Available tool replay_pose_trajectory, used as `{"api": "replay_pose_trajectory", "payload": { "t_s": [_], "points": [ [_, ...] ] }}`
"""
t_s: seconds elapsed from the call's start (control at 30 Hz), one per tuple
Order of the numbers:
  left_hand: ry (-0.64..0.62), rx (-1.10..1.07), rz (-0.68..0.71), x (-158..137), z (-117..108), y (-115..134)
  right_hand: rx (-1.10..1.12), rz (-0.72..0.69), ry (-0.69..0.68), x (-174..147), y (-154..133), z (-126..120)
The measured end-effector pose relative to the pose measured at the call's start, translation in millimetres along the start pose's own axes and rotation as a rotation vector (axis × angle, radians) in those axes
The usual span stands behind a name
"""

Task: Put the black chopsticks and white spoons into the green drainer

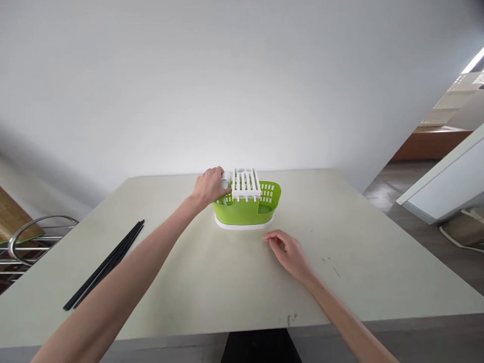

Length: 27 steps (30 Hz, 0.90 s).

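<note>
A green cutlery basket (242, 212) with a white base stands towards the back of the table. Across its middle sits a white slatted rack (246, 184) with round holes at its far edge. My left hand (209, 186) is at the basket's left end, fingers closed around white rounded pieces that look like spoon heads (226, 180). Their lower parts go down into the left compartment and are partly hidden. In front of the basket, to the right, my right hand (289, 252) is held low over the tabletop, its fingers curled together with nothing visible in them.
Several black chopsticks (108, 262) lie on the table (212, 292) at the left, partly behind my left forearm. A metal wire rack (41, 242) stands beyond the left edge. A white wall (242, 91) rises behind the table.
</note>
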<state>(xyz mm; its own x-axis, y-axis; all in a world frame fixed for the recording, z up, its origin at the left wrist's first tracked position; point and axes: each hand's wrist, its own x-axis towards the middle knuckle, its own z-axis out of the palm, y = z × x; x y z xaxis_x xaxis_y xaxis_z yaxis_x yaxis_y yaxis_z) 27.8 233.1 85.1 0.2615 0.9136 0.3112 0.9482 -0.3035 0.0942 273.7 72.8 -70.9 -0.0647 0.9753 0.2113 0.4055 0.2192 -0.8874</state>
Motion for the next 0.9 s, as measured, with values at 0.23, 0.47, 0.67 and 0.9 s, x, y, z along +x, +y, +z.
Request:
{"api": "replay_pose_trajectory", "payload": {
  "t_s": [0.23,0.47,0.67,0.9],
  "points": [
    [0.037,0.068,0.066,-4,-10,1,0.001,-0.005,0.007,0,-1,-3],
    [0.127,-0.090,0.031,-4,-6,-1,-0.001,0.001,0.008,0,0,-2],
    [0.285,-0.218,-0.008,0,-13,-3,-0.004,0.001,0.012,0,-1,-3],
    [0.577,-0.526,-0.303,15,-46,-26,0.004,0.012,-0.004,0,3,-2]
  ]
}}
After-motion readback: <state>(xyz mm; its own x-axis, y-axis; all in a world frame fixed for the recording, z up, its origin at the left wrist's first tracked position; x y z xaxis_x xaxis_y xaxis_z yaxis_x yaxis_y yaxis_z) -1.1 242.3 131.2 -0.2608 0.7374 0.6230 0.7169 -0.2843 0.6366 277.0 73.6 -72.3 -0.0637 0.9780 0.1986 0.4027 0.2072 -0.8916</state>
